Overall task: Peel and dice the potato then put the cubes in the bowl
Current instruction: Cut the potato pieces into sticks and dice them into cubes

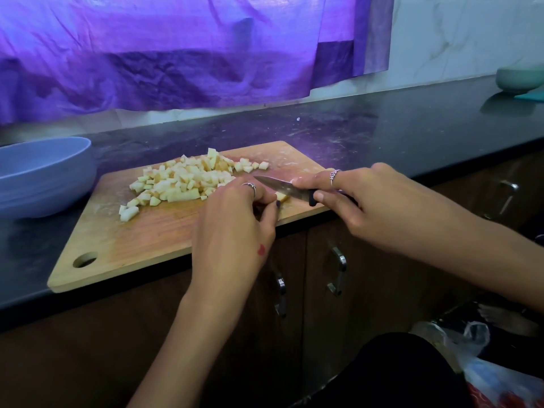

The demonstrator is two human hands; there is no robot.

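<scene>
Nearest the front edge of the dark worktop (338, 125), the left hand (235, 219) sits low on the wooden cutting board (132, 240), fingers curled and thumb tucked in, its grip narrow and pinching a small pale potato piece (282, 196) against the board. Right beside it comes the right hand (368, 198), grip wrapped tight around the black handle of a knife (282, 188), forefinger laid along the top; the blade points left and its edge rests on that same piece, just touching the left fingertips. Both hands wear rings. The board lies at an angle, its hanging-hole corner overhanging the worktop's front edge at the left, its right corner under the knife hand. Further in, across the middle and far part of the board, there's the heap of diced potato cubes (182, 181), pale yellow, some strays rolled off toward the board's left edge and a few more near its far edge. Off the board's left side, just beside it, a blue bowl (44, 184) stands on the worktop; its inside cannot be seen from here. Far away at the worktop's right back corner sits a pale green bowl (518, 79) against the tiled wall, and purple cloth (176, 54) hangs behind the back edge.
</scene>
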